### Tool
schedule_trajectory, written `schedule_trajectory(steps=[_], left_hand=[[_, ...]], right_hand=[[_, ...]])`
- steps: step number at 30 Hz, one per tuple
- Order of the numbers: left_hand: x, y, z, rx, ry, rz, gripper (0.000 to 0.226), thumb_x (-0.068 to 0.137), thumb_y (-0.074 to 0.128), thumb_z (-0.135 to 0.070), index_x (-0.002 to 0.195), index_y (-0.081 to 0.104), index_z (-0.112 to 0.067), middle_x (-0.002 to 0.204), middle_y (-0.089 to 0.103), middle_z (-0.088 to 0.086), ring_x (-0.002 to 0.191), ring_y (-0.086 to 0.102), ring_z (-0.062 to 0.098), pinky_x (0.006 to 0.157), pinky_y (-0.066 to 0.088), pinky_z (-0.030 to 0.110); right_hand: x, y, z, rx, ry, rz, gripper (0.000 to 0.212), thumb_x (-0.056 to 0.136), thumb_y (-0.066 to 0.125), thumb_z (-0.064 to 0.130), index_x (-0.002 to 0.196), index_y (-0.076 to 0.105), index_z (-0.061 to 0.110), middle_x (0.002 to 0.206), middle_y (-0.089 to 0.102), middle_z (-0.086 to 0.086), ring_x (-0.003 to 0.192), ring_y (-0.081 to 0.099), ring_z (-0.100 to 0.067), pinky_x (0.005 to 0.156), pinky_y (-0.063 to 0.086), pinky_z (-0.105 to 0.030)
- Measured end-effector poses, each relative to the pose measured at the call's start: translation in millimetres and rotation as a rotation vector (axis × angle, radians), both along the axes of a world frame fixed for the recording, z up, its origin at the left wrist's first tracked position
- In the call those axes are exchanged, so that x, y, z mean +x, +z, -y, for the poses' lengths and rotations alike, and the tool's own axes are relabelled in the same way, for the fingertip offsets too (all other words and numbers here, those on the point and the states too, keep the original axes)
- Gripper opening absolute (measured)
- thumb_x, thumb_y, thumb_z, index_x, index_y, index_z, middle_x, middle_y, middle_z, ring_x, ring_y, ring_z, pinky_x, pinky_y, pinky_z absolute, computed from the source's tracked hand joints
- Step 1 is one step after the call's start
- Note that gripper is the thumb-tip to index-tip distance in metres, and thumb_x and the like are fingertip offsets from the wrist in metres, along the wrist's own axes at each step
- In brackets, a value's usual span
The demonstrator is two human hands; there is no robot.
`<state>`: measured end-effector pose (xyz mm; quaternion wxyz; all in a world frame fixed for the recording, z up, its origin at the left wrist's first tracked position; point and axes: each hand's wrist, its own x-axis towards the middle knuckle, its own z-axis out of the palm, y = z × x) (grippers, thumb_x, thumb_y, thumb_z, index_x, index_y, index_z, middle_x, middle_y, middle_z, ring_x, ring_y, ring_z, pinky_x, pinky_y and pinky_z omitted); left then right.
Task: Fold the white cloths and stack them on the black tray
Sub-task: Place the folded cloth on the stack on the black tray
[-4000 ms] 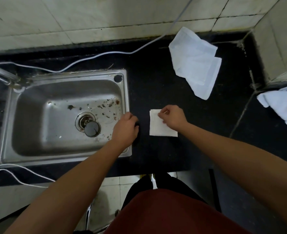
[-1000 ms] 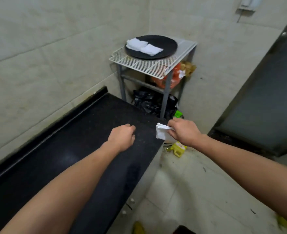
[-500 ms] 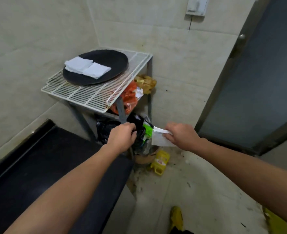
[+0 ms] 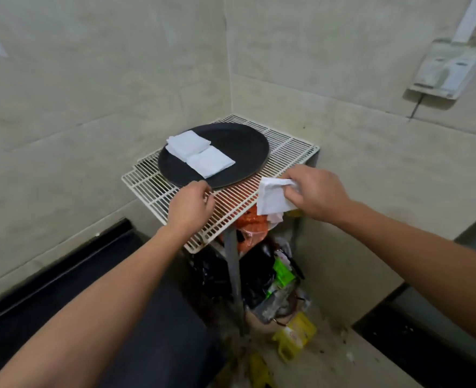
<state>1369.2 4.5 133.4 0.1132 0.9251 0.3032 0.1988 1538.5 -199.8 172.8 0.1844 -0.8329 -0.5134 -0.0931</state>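
Observation:
A round black tray (image 4: 239,147) lies on a white wire rack (image 4: 284,152) in the corner. Two folded white cloths (image 4: 199,156) lie side by side on the tray's left half. My right hand (image 4: 315,193) pinches a folded white cloth (image 4: 272,198) and holds it over the rack's right front edge, just right of the tray. My left hand (image 4: 189,205) hovers over the rack at the tray's near rim with fingers curled, holding nothing that I can see.
Under the rack sit black bags (image 4: 256,267), an orange bag (image 4: 249,225) and a yellow bottle (image 4: 297,336) on the floor. A black counter (image 4: 63,298) runs along the left wall. A switch box (image 4: 449,70) hangs on the right wall.
I have turned from the sink counter and walked to the rack. Both hands have risen to the tray's level, the right one carrying the folded cloth.

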Motion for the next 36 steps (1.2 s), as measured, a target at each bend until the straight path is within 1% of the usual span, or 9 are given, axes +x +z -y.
schedule_trajectory(steps=[8, 12, 15, 19, 23, 27, 31, 33, 36], left_hand=[[62, -22, -127, -0.146, 0.263, -0.025, 0.019, 0.092, 0.05, -0.018, 0.101, 0.061, -0.006, 0.11, 0.053, 0.016, 0.092, 0.057, 0.032, 0.076, 0.05, 0.041], [88, -35, -169, -0.16, 0.309, -0.025, 0.023, 0.095, 0.041, -0.02, 0.1, 0.057, -0.003, 0.111, 0.051, 0.019, 0.095, 0.052, 0.036, 0.079, 0.046, 0.045], [98, -45, -177, -0.132, 0.334, -0.054, 0.032, 0.098, 0.037, -0.026, 0.113, 0.056, -0.004, 0.116, 0.052, 0.019, 0.103, 0.05, 0.037, 0.086, 0.043, 0.046], [104, -52, -181, -0.029, 0.309, -0.136, 0.039, 0.1, 0.034, -0.033, 0.121, 0.056, -0.008, 0.12, 0.053, 0.016, 0.107, 0.048, 0.035, 0.09, 0.04, 0.046], [101, -60, -178, -0.005, 0.301, -0.16, 0.039, 0.101, 0.032, -0.034, 0.118, 0.056, -0.009, 0.12, 0.053, 0.014, 0.106, 0.048, 0.033, 0.088, 0.039, 0.043], [100, -57, -182, -0.017, 0.31, -0.141, 0.038, 0.101, 0.03, -0.033, 0.118, 0.055, -0.009, 0.121, 0.052, 0.013, 0.109, 0.046, 0.032, 0.088, 0.036, 0.041], [94, -60, -183, -0.015, 0.318, -0.141, 0.037, 0.1, 0.03, -0.031, 0.115, 0.056, -0.01, 0.12, 0.053, 0.012, 0.107, 0.047, 0.032, 0.088, 0.037, 0.042], [94, -61, -183, -0.021, 0.327, -0.131, 0.043, 0.099, 0.025, -0.034, 0.114, 0.058, -0.01, 0.118, 0.054, 0.011, 0.106, 0.047, 0.032, 0.087, 0.038, 0.042], [94, -60, -183, -0.028, 0.335, -0.117, 0.048, 0.097, 0.023, -0.036, 0.113, 0.06, -0.011, 0.116, 0.056, 0.01, 0.104, 0.048, 0.031, 0.086, 0.039, 0.042]], right_hand=[[59, 20, -109, 0.008, 0.146, -0.046, 0.021, 0.094, 0.054, 0.031, 0.111, 0.062, 0.021, 0.106, 0.066, 0.001, 0.089, 0.06, -0.015, 0.069, 0.039, -0.022], [78, 36, -162, -0.085, 0.252, -0.139, 0.017, 0.092, 0.054, 0.028, 0.107, 0.062, 0.025, 0.1, 0.065, 0.004, 0.088, 0.059, -0.014, 0.072, 0.048, -0.027], [88, 41, -197, -0.172, 0.337, -0.238, 0.013, 0.088, 0.055, 0.025, 0.097, 0.062, 0.03, 0.095, 0.063, 0.011, 0.087, 0.057, -0.01, 0.073, 0.048, -0.031], [93, 31, -251, -0.327, 0.472, -0.272, 0.008, 0.087, 0.056, 0.024, 0.089, 0.06, 0.031, 0.094, 0.06, 0.012, 0.09, 0.056, -0.011, 0.072, 0.041, -0.029], [93, 6, -306, -0.453, 0.513, -0.227, 0.017, 0.088, 0.056, 0.025, 0.101, 0.066, 0.022, 0.105, 0.065, 0.002, 0.095, 0.058, -0.019, 0.076, 0.045, -0.033], [100, -6, -349, -0.526, 0.514, -0.14, 0.023, 0.088, 0.056, 0.026, 0.109, 0.066, 0.023, 0.115, 0.064, 0.004, 0.101, 0.058, -0.018, 0.076, 0.045, -0.033], [108, -17, -366, -0.564, 0.514, -0.168, 0.026, 0.088, 0.058, 0.021, 0.112, 0.067, 0.024, 0.12, 0.063, 0.006, 0.104, 0.058, -0.016, 0.081, 0.047, -0.032], [112, -21, -370, -0.559, 0.523, -0.197, 0.028, 0.087, 0.057, 0.018, 0.113, 0.067, 0.022, 0.121, 0.063, 0.006, 0.108, 0.057, -0.015, 0.085, 0.047, -0.032], [116, -20, -373, -0.527, 0.553, -0.314, 0.024, 0.088, 0.055, 0.013, 0.107, 0.069, 0.019, 0.113, 0.065, 0.006, 0.102, 0.057, -0.013, 0.085, 0.047, -0.03]])
